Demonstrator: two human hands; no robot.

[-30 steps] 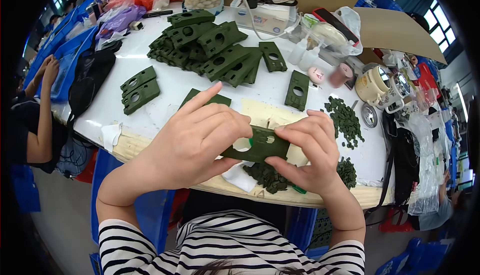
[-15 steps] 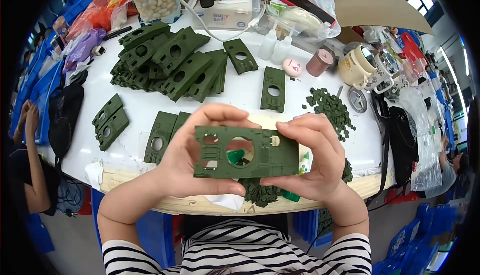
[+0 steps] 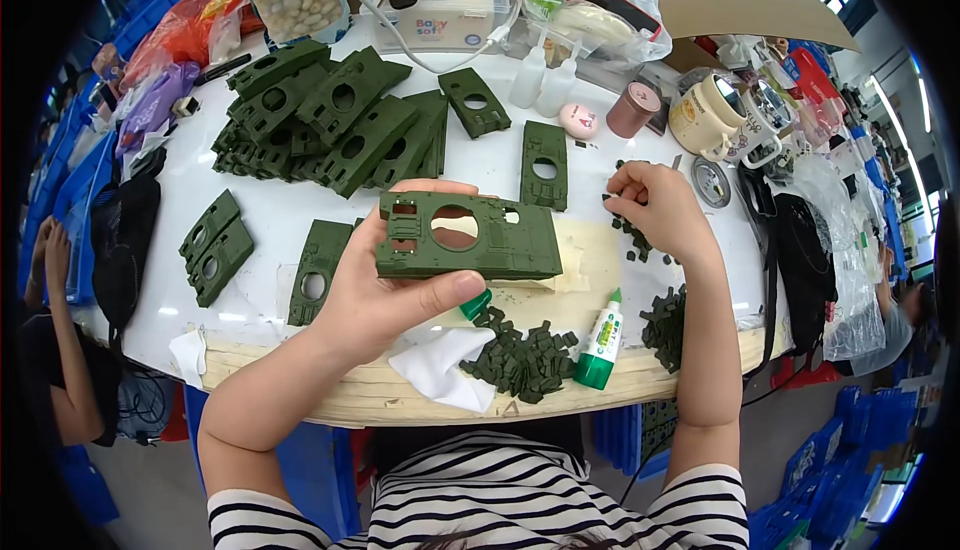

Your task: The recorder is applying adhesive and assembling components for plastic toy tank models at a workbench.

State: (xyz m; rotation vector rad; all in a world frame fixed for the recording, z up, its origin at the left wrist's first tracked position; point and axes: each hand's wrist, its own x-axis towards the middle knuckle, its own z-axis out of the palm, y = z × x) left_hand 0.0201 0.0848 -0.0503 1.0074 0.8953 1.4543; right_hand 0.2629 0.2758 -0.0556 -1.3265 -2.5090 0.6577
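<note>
My left hand holds a dark green plastic model hull plate with a round hole, flat above the white table. My right hand is off the plate and reaches to a scatter of small green parts on the right, fingers pinched down among them; whether it holds one I cannot tell. A green-capped glue bottle lies near the front edge, next to a heap of small green pieces and a white cloth.
A big pile of green hull plates fills the far left. Single plates lie around. Mugs, small bottles, a tissue box and bags crowd the back. Another person's arm is at left.
My right hand has let go of the plate and moved right to the small green parts. My left hand alone now holds the plate, a little higher and flatter.
</note>
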